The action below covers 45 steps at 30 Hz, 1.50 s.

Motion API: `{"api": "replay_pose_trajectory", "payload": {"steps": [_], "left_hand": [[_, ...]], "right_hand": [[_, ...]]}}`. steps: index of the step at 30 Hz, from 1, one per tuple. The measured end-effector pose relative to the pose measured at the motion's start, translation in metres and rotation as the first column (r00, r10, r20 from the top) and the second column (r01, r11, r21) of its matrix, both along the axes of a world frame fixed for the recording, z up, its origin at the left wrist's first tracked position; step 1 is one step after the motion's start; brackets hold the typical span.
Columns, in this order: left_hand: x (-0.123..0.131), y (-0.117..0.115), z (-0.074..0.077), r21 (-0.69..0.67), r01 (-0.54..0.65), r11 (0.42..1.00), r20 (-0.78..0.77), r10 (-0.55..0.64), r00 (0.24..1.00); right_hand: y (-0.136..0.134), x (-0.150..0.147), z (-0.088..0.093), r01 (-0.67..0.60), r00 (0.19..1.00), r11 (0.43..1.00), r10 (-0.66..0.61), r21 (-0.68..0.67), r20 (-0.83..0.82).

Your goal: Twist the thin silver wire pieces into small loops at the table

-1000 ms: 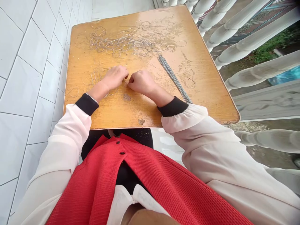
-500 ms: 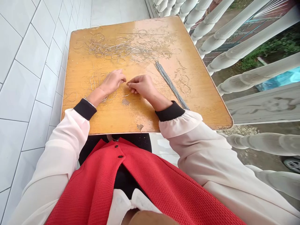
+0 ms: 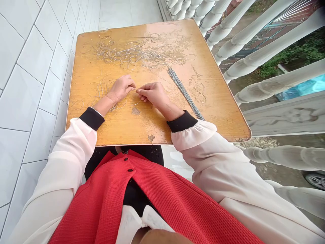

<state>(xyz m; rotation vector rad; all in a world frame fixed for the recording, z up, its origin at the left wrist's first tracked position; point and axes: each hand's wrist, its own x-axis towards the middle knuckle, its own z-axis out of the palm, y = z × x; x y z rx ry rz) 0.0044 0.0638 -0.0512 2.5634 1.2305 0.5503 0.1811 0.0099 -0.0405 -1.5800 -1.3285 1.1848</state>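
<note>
My left hand (image 3: 122, 87) and my right hand (image 3: 153, 95) face each other just above the table, their fingertips a small gap apart. Both are closed in a pinch on a thin wire (image 3: 137, 103), whose loose end curves down below the right fingers. Most of that wire is hidden by the fingers. Beside and beneath my left wrist lie several curled wires (image 3: 99, 89). A bundle of straight grey wires (image 3: 185, 93) lies slantwise to the right of my right hand, its near end by the sleeve.
A wide tangle of bent wires (image 3: 132, 52) covers the far part of the wooden table (image 3: 218, 115). One small wire loop (image 3: 200, 93) lies right of the bundle. White tiled wall (image 3: 27, 84) borders the left; a white balustrade (image 3: 256, 73) borders the right.
Both hands keep their pinch on the wire and have shifted only slightly, the right one a touch leftward. The view has tilted a little.
</note>
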Motion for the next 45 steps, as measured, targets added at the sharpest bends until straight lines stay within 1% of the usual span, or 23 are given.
{"api": "replay_pose_trajectory", "payload": {"steps": [3, 5, 10, 13, 17, 20, 24, 29, 36, 41, 45], "left_hand": [[0.001, -0.002, 0.0, -0.005, -0.001, 1.0, -0.038, 0.001, 0.999], [0.0, 0.0, -0.002, 0.0, 0.014, 1.0, -0.043, -0.014, 0.999], [-0.001, 0.003, -0.009, 0.054, 0.051, 0.997, -0.019, -0.051, 0.999], [0.004, -0.002, -0.005, 0.082, 0.045, 0.996, -0.038, -0.042, 0.998], [0.011, -0.011, 0.003, 0.076, -0.014, 0.997, -0.105, 0.022, 0.994], [0.01, -0.012, 0.004, 0.078, -0.03, 0.996, -0.086, 0.037, 0.996], [0.004, -0.006, -0.002, 0.092, -0.015, 0.996, -0.043, 0.02, 0.999], [0.003, -0.001, -0.007, 0.097, 0.031, 0.995, -0.044, -0.027, 0.999], [0.006, -0.005, -0.007, 0.105, 0.063, 0.992, -0.083, -0.055, 0.995], [0.008, -0.006, -0.008, 0.077, 0.055, 0.995, -0.055, -0.051, 0.997], [0.008, -0.005, -0.003, 0.058, 0.002, 0.998, -0.045, 0.001, 0.999]], "right_hand": [[0.001, 0.0, -0.003, 0.01, 0.999, 0.999, -0.011, 0.036, 0.035], [0.0, -0.001, -0.005, 0.035, 0.998, 0.997, -0.038, 0.066, 0.04], [-0.004, -0.004, -0.008, 0.082, 0.997, 0.993, -0.08, 0.089, -0.02], [-0.006, -0.007, -0.006, 0.096, 0.993, 0.993, -0.091, 0.067, -0.078], [-0.008, -0.01, -0.003, 0.114, 0.987, 0.992, -0.107, 0.052, -0.118], [-0.008, -0.008, -0.001, 0.084, 0.991, 0.996, -0.08, 0.035, -0.103], [-0.007, -0.003, 0.001, 0.064, 0.997, 0.998, -0.062, 0.019, -0.055], [-0.006, -0.003, 0.002, 0.062, 0.998, 0.998, -0.061, 0.016, -0.031], [-0.009, -0.006, 0.004, 0.072, 0.997, 0.997, -0.072, 0.009, -0.028], [-0.009, -0.008, 0.001, 0.089, 0.995, 0.996, -0.088, 0.027, -0.043], [-0.006, -0.005, -0.001, 0.03, 0.999, 1.0, -0.03, 0.004, -0.02]]}}
